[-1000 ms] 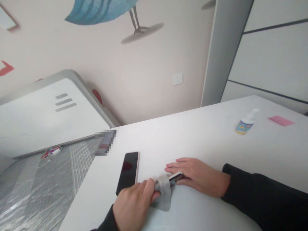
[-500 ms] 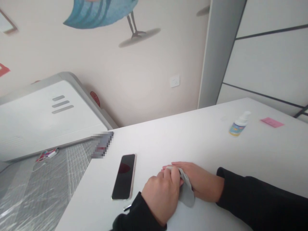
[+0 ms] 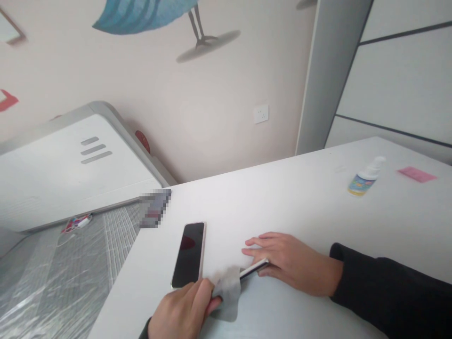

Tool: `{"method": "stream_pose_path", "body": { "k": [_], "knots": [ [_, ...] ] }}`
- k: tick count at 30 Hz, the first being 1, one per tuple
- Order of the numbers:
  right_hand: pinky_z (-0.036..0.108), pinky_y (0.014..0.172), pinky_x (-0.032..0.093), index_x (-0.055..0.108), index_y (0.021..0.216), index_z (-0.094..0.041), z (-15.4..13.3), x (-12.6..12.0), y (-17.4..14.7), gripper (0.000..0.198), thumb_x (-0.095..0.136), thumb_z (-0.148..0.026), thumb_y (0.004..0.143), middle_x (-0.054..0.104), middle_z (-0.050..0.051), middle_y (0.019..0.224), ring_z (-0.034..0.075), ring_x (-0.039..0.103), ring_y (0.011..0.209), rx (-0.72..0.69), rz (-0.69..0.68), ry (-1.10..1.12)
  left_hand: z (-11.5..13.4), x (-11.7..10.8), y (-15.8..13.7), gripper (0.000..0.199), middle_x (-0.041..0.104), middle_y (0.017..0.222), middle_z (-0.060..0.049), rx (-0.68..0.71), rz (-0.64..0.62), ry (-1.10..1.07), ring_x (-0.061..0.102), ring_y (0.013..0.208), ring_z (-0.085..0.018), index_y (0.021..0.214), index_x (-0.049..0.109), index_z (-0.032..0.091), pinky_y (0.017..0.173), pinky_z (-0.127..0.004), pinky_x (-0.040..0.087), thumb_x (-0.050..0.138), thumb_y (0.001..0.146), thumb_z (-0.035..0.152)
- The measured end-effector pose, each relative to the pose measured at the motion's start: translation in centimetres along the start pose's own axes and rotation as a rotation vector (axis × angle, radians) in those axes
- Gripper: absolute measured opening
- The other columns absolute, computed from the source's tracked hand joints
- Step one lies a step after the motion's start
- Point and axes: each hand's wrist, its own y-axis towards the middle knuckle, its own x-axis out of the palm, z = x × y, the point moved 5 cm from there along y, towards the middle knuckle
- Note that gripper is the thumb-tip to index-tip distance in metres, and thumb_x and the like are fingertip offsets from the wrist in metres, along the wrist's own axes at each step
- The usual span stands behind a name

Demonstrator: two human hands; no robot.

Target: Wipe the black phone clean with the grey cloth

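Observation:
My left hand (image 3: 183,306) is closed around a grey cloth (image 3: 229,294), low in the middle of the view. The cloth is wrapped over a slim, straight black-and-silver rod (image 3: 253,269), pen-like, whose exact kind I cannot make out. Its far end reaches my right hand (image 3: 289,263), where the thumb and a finger pinch it, while other fingers stretch out over the table. The rod's other end is hidden by the cloth and my left hand. Just beyond my left hand lies a phone (image 3: 189,254), dark screen up.
A spray bottle (image 3: 365,179) stands on the white table (image 3: 282,197) at the right, with a pink slip (image 3: 416,174) beside it. A pixelated flat item (image 3: 155,209) lies at the left edge. Beyond it is a bed with a white headboard (image 3: 52,174).
My left hand has drawn the cloth to the left and towards me, away from my right hand. A stretch of the rod now shows between them. The view has shifted slightly.

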Motion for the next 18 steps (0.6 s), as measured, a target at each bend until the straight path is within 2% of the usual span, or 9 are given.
{"method": "stream_pose_path", "body": {
  "k": [3, 6, 8, 10, 13, 15, 17, 18],
  "knots": [
    [0.047, 0.117, 0.043, 0.063, 0.138, -0.016, -0.5, 0.2, 0.2, 0.040, 0.058, -0.031, 0.102, 0.066, 0.016, 0.140, 0.029, 0.061, 0.133, 0.022, -0.022, -0.014, 0.5, 0.5, 0.4, 0.044, 0.059, 0.057, 0.006, -0.001, -0.034, 0.021, 0.061, 0.043, -0.011, 0.077, 0.042, 0.025, 0.042, -0.027, 0.041, 0.016, 0.112, 0.031],
    [0.044, 0.119, 0.042, 0.063, 0.137, -0.014, -1.1, 0.4, 0.3, 0.039, 0.053, -0.019, 0.100, 0.065, 0.014, 0.142, 0.026, 0.060, 0.134, 0.010, -0.039, -0.008, 2.3, 1.6, 2.9, 0.024, 0.063, 0.065, 0.005, 0.041, -0.128, 0.046, 0.065, 0.049, -0.015, 0.086, 0.049, 0.023, 0.043, -0.030, 0.047, 0.039, 0.108, 0.026],
    [0.043, 0.118, 0.043, 0.063, 0.135, -0.014, -1.3, 0.3, 0.2, 0.044, 0.052, -0.013, 0.093, 0.066, 0.014, 0.141, 0.026, 0.061, 0.132, -0.039, 0.018, 0.048, 3.9, 2.4, 5.2, 0.008, 0.069, 0.075, 0.003, 0.067, -0.192, 0.062, 0.068, 0.055, -0.019, 0.098, 0.054, 0.020, 0.042, -0.032, 0.050, 0.057, 0.101, 0.026],
    [0.041, 0.117, 0.045, 0.064, 0.134, -0.017, -1.2, 0.0, 0.0, 0.051, 0.053, -0.011, 0.085, 0.069, 0.013, 0.136, 0.026, 0.066, 0.125, -0.076, 0.087, 0.111, 5.1, 2.9, 7.3, 0.014, 0.073, 0.086, -0.002, 0.050, -0.226, 0.075, 0.071, 0.059, -0.021, 0.105, 0.056, 0.018, 0.041, -0.033, 0.053, 0.062, 0.097, 0.028],
    [0.039, 0.115, 0.047, 0.065, 0.132, -0.023, -0.6, -0.3, -0.2, 0.052, 0.056, -0.013, 0.082, 0.072, 0.011, 0.132, 0.027, 0.071, 0.116, -0.070, 0.105, 0.146, 5.5, 3.0, 8.9, 0.013, 0.073, 0.085, 0.000, 0.013, -0.220, 0.057, 0.072, 0.059, -0.022, 0.099, 0.056, 0.020, 0.042, -0.033, 0.055, 0.065, 0.096, 0.029],
    [0.040, 0.116, 0.046, 0.067, 0.130, -0.021, -0.5, -0.4, -0.1, 0.047, 0.056, -0.015, 0.085, 0.071, 0.012, 0.133, 0.027, 0.070, 0.119, -0.057, 0.095, 0.126, 5.0, 2.6, 8.5, 0.013, 0.071, 0.080, 0.003, 0.041, -0.170, 0.035, 0.071, 0.055, -0.021, 0.102, 0.055, 0.020, 0.040, -0.034, 0.053, 0.063, 0.097, 0.030],
    [0.042, 0.117, 0.044, 0.067, 0.131, -0.016, -0.4, -0.4, -0.1, 0.042, 0.056, -0.014, 0.091, 0.069, 0.014, 0.137, 0.027, 0.066, 0.125, -0.031, 0.056, 0.084, 3.9, 1.8, 7.1, 0.012, 0.067, 0.071, 0.005, 0.064, -0.096, 0.041, 0.068, 0.049, -0.018, 0.101, 0.053, 0.021, 0.037, -0.034, 0.049, 0.046, 0.106, 0.030],
    [0.043, 0.118, 0.043, 0.066, 0.132, -0.014, -0.3, -0.3, 0.0, 0.040, 0.056, -0.015, 0.094, 0.068, 0.015, 0.138, 0.027, 0.064, 0.128, -0.014, 0.023, 0.062, 3.3, 1.3, 6.2, 0.022, 0.065, 0.067, 0.006, 0.066, -0.061, 0.055, 0.066, 0.047, -0.017, 0.098, 0.052, 0.021, 0.037, -0.033, 0.046, 0.034, 0.109, 0.028]
  ]
}}
